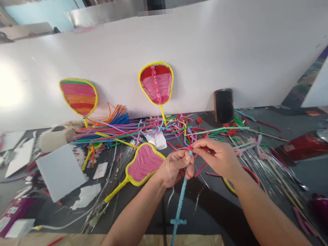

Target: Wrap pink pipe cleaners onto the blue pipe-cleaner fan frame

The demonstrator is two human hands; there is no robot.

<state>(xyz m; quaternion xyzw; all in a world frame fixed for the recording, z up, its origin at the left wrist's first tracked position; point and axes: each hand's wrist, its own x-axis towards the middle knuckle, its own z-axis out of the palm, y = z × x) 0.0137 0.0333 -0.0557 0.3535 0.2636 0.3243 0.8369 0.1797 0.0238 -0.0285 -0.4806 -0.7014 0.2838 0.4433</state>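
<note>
Between the fingertips of my left hand (178, 166) is the upper end of a light-blue twisted pipe-cleaner stem (181, 203), which hangs down at a slant and has a short crosspiece near its lower end. My right hand (217, 154) is closed in a pinch on a small pink pipe-cleaner piece (190, 148) at the stem's top. The two hands nearly touch there. Just left of my left hand lies a pink fan with a yellow rim (144, 163), partly behind my wrist.
Two more yellow-rimmed fans, one striped (79, 96) and one beaded (156, 84), lean against the white partition (111, 62). A phone (224, 106) stands upright at the back. Loose pipe cleaners (109, 134), thin wires (273, 174) and a red can (313, 143) crowd the dark table.
</note>
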